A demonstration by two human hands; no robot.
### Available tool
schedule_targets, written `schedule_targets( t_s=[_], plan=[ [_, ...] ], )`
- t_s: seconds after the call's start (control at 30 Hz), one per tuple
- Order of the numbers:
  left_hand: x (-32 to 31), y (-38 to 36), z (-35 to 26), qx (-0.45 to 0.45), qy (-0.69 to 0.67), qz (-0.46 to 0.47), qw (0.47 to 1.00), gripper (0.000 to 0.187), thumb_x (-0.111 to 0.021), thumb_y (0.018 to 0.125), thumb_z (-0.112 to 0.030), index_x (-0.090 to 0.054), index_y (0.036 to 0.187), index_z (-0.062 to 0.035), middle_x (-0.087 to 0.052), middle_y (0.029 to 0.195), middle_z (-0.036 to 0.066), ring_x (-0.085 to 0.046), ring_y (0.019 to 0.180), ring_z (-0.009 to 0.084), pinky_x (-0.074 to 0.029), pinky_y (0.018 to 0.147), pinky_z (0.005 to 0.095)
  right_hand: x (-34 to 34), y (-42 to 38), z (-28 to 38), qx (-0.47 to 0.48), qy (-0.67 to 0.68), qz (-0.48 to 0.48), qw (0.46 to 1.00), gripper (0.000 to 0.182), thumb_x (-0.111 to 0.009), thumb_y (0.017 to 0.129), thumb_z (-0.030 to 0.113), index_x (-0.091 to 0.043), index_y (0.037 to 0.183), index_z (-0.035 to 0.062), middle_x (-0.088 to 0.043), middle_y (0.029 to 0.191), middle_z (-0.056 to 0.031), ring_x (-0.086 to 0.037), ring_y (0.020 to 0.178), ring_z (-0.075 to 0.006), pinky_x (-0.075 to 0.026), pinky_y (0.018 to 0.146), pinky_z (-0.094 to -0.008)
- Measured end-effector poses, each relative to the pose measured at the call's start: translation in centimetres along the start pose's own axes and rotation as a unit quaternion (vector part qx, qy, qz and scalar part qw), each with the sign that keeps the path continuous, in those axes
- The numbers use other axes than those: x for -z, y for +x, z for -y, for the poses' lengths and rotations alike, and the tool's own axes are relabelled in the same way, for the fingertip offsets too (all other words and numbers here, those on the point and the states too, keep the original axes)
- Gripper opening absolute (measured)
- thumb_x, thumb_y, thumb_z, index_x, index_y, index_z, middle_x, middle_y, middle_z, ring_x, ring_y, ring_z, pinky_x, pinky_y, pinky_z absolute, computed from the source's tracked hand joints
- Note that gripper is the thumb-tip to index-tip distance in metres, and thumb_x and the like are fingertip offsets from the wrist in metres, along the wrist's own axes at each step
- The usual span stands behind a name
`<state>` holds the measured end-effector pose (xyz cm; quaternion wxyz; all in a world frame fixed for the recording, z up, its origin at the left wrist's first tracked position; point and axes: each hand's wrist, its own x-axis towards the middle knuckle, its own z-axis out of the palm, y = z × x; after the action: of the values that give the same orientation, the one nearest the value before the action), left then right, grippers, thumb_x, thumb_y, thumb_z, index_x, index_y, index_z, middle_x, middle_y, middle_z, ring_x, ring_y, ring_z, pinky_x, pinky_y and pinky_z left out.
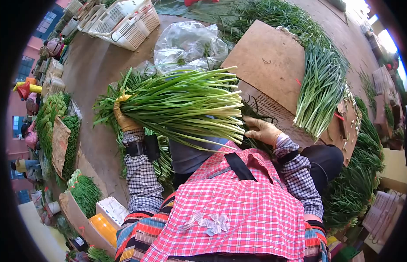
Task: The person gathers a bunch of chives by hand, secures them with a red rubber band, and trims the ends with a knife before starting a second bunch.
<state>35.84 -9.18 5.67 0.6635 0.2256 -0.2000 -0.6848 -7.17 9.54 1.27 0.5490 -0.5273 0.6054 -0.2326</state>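
A large bunch of garlic chives (190, 105) lies crosswise in front of me, green leaf tips to the left and pale stem ends to the right. My left hand (125, 115), in a yellowish glove, is closed around its leafy side. Close by the stem ends is my right hand (264, 132), also gloved, with fingers stretched toward them and partly apart. Dark, limp leaf scraps (258, 111) show just behind those fingers. More chives (164, 161) lie below the held bunch, partly hidden by it and my left arm.
A brown board (267, 61) rests on a perforated crate (278, 115) ahead. Beside it lies a neat chive bunch (319, 96), with a long chive heap (356, 179) curving right. A clear plastic bag (188, 46) and white baskets (129, 26) stand beyond. Other people work at far left.
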Motion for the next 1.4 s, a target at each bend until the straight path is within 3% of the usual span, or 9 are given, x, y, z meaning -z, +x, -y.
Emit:
schedule_targets(
  t_s=[0.13, 0.3, 0.5, 0.8, 0.87, 0.97, 1.07, 1.2, 1.4],
  plan=[
    [-0.3, -0.2, 0.5, -0.025, 0.04, -0.017, 0.999, 0.026, -0.055, 0.09, -0.032, -0.063, 0.097, -0.0083, -0.065, 0.092, 0.004, -0.061, 0.081, 0.0183, -0.052, 0.078, 0.0356, -1.3, 0.3, 3.8, 0.139, 0.231, 0.125, 0.955, 0.063, -0.069, 0.086, 0.022, -0.042, 0.139, 0.0037, -0.053, 0.133, -0.0112, -0.051, 0.118, -0.0185, -0.042, 0.099, -0.0317],
    [-1.7, -1.1, 0.2, -0.037, 0.065, -0.043, 0.996, 0.034, -0.054, 0.091, -0.033, -0.06, 0.112, -0.0073, -0.065, 0.091, 0.003, -0.061, 0.08, 0.0175, -0.052, 0.078, 0.0358, -1.0, 0.8, 3.2, -0.075, 0.11, -0.012, 0.991, 0.018, -0.058, 0.091, 0.014, -0.064, 0.1, -0.0005, -0.066, 0.077, -0.0076, -0.062, 0.069, -0.0136, -0.051, 0.063, -0.0262],
    [-1.6, -0.4, 0.5, -0.046, 0.04, -0.004, 0.998, 0.04, -0.055, 0.091, -0.031, -0.055, 0.122, -0.006, -0.066, 0.09, 0.003, -0.061, 0.082, 0.0201, -0.053, 0.078, 0.0356, 1.2, 3.8, 8.2, 0.249, 0.181, -0.283, 0.908, 0.029, -0.068, 0.085, 0.017, -0.066, 0.112, 0.0058, -0.067, 0.102, -0.0061, -0.063, 0.09, -0.0151, -0.05, 0.082, -0.0264],
    [-3.3, -1.2, 0.0, -0.061, 0.012, 0.034, 0.997, 0.028, -0.056, 0.09, -0.034, -0.062, 0.093, -0.0068, -0.064, 0.084, 0.006, -0.061, 0.077, 0.0234, -0.053, 0.077, 0.0406, 0.1, 6.0, 6.7, 0.114, 0.185, -0.259, 0.941, 0.023, -0.066, 0.087, 0.022, -0.07, 0.087, -0.0005, -0.068, 0.082, -0.0085, -0.063, 0.076, -0.0167, -0.048, 0.071, -0.0284],
    [-4.1, -1.1, -0.2, -0.055, -0.03, 0.078, 0.995, 0.024, -0.056, 0.09, -0.032, -0.058, 0.083, -0.0091, -0.058, 0.076, 0.003, -0.056, 0.074, 0.018, -0.048, 0.081, 0.0381, 2.4, 5.0, 5.2, 0.066, -0.091, -0.276, 0.955, 0.015, -0.062, 0.089, 0.011, -0.068, 0.092, -0.0018, -0.069, 0.089, -0.0059, -0.062, 0.084, -0.0131, -0.049, 0.076, -0.0264],
    [-5.6, -1.3, -0.5, -0.012, -0.12, 0.175, 0.977, 0.025, -0.057, 0.09, -0.029, -0.052, 0.073, -0.0123, -0.051, 0.069, -0.001, -0.052, 0.071, 0.0133, -0.042, 0.083, 0.0336, 3.6, 2.9, 6.9, -0.079, 0.061, -0.185, 0.978, 0.017, -0.066, 0.087, 0.012, -0.066, 0.097, -0.0016, -0.07, 0.096, -0.0067, -0.063, 0.088, -0.0144, -0.05, 0.08, -0.0279],
    [-7.5, -1.8, -0.7, 0.02, -0.154, 0.211, 0.965, 0.026, -0.057, 0.09, -0.029, -0.05, 0.069, -0.0139, -0.051, 0.069, -0.003, -0.052, 0.071, 0.0124, -0.041, 0.083, 0.0325, 4.8, 3.5, 6.1, 0.183, 0.187, -0.233, 0.937, 0.02, -0.068, 0.085, 0.012, -0.067, 0.101, 0.0005, -0.067, 0.107, -0.0105, -0.062, 0.095, -0.0152, -0.048, 0.085, -0.0256],
    [-9.6, -1.6, -0.7, -0.003, -0.132, 0.358, 0.924, 0.063, -0.057, 0.09, -0.02, -0.03, 0.145, -0.006, -0.052, 0.069, -0.006, -0.055, 0.066, 0.0081, -0.042, 0.084, 0.0334, 5.6, 2.2, 12.1, 0.228, 0.053, -0.148, 0.961, 0.047, -0.072, 0.081, 0.014, -0.056, 0.125, 0.0076, -0.054, 0.133, -0.0095, -0.05, 0.12, -0.0173, -0.041, 0.1, -0.0306],
    [-12.2, -2.6, -1.2, -0.011, -0.093, 0.409, 0.908, 0.06, -0.057, 0.091, -0.02, -0.032, 0.144, -0.0067, -0.055, 0.063, -0.008, -0.055, 0.057, 0.0088, -0.046, 0.081, 0.0341, 4.3, 4.4, 11.0, 0.219, -0.024, -0.053, 0.974, 0.029, -0.073, 0.08, 0.018, -0.067, 0.106, 0.0053, -0.065, 0.112, -0.0089, -0.059, 0.104, -0.0165, -0.047, 0.09, -0.0303]
  ],
)
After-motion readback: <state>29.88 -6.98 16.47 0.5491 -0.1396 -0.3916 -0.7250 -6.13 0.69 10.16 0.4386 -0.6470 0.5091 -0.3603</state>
